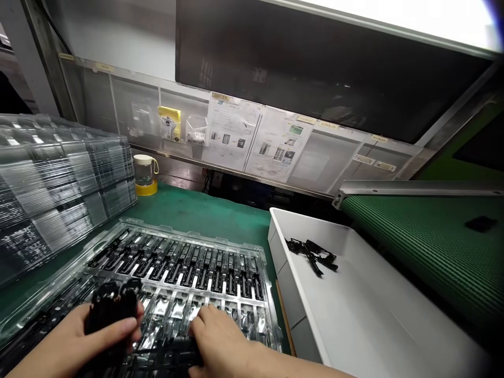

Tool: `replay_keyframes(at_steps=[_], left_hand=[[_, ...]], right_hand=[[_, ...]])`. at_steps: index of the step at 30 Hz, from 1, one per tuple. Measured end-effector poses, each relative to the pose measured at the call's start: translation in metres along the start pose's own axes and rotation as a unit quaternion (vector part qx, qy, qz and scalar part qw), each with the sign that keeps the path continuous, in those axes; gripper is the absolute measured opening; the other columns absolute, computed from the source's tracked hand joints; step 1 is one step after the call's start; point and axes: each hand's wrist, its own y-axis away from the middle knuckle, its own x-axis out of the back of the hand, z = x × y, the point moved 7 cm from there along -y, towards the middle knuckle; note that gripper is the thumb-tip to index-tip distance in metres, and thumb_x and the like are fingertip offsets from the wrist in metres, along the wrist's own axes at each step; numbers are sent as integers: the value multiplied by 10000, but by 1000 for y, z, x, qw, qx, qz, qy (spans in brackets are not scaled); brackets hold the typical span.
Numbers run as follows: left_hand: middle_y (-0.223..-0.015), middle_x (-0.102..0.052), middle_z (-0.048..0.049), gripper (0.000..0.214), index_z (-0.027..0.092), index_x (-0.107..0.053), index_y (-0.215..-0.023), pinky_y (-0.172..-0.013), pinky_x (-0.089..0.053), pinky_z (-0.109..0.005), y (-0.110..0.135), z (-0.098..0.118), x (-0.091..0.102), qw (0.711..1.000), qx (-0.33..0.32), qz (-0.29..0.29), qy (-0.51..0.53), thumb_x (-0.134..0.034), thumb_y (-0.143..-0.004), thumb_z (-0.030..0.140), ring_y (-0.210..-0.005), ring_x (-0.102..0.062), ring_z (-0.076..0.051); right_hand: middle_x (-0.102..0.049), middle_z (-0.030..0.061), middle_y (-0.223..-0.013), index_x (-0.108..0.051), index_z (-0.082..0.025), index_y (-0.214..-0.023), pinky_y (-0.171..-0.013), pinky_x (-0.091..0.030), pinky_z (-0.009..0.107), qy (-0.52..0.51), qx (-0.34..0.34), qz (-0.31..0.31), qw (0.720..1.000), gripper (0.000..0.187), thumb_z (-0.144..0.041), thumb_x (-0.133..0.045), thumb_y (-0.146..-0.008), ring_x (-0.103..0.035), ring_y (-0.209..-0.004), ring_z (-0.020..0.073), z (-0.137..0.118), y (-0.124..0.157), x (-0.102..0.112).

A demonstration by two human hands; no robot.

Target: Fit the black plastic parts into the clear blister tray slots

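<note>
My left hand [84, 336] is closed round a bunch of black plastic parts [112, 304], held upright over the tray's left side. My right hand [224, 341] is over the near part of the tray, its fingers curled down on a dark plastic part [177, 354]; the fingertips are partly hidden. The clear blister tray [189, 236] lies under both hands. A row of long black parts [205, 265] fills its far slots. Several nearer slots [173, 310] in the middle show bare clear plastic, and dark parts also lie along the left.
Stacked clear trays [63, 184] stand at the left, beside a lidded bottle [144, 170] on a yellow tape roll [146, 188]. To the right, a white bin [293, 273] holds a few black parts [313, 254]. Beyond it runs a green conveyor belt [417, 231] carrying a dark piece [481, 224].
</note>
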Motion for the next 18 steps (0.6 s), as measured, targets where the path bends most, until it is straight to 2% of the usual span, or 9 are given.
replay_keyframes(at_steps=[3,5,7,9,12,14,15,18], left_hand=[[-891,-660,-25,282,293,-653,-780,-824,-402,-340,7,15,-15,973,-136,-6,-187,-655,-503,343,-908,-536,-275],[-1068,-577,14,332,337,-632,-845,-876,-353,-354,15,23,-39,934,-243,-67,-253,-613,-530,232,-1003,-482,-277],[-1131,-514,33,352,348,-648,-789,-851,-372,-357,20,21,-60,898,-294,-127,-303,-570,-519,137,-977,-503,-290],[-1141,-499,29,322,341,-663,-720,-815,-396,-369,18,16,-65,895,-302,-108,-311,-553,-520,114,-899,-549,-299],[-1111,-535,10,252,329,-663,-712,-804,-403,-351,17,12,-56,905,-334,-37,-261,-544,-565,161,-868,-565,-287],[-1025,-602,-5,238,323,-653,-776,-814,-401,-315,12,5,-45,918,-316,-18,-238,-574,-579,215,-898,-554,-272],[-992,-623,-12,237,310,-647,-808,-820,-400,-300,7,-2,-40,934,-271,-16,-232,-592,-584,257,-921,-543,-265],[-908,-658,-65,312,216,-626,-810,-785,-432,-281,-7,-26,-22,990,-55,-3,-131,-642,-546,381,-927,-537,-265]], right_hand=[[-545,78,-810,-476,-158,-862,-524,-394,284,-44,-18,15,999,363,-354,-544,-565,-503,-670,210,2,13,28],[-547,48,-796,-452,-186,-886,-484,-362,250,-101,-32,1,994,367,-359,-547,-577,-500,-641,186,3,20,42],[-536,27,-819,-436,-211,-911,-485,-346,228,-181,-54,6,982,450,-419,-588,-543,-491,-674,176,8,25,51],[-526,15,-806,-434,-219,-935,-493,-338,218,-266,-86,17,960,482,-500,-562,-564,-480,-675,161,19,25,50],[-483,-4,-660,-493,-182,-813,-471,-296,206,-335,-138,33,931,366,-497,-315,-758,-432,-577,115,42,26,41],[-440,-12,-607,-500,-168,-710,-466,-271,206,-332,-152,47,930,373,-419,-241,-807,-392,-544,98,56,30,41],[-437,-15,-616,-499,-171,-707,-477,-273,207,-323,-154,55,932,336,-400,-272,-801,-388,-557,98,61,34,43],[-472,-10,-757,-477,-203,-807,-560,-314,213,-305,-158,72,936,170,-346,-408,-745,-414,-669,115,71,52,52]])
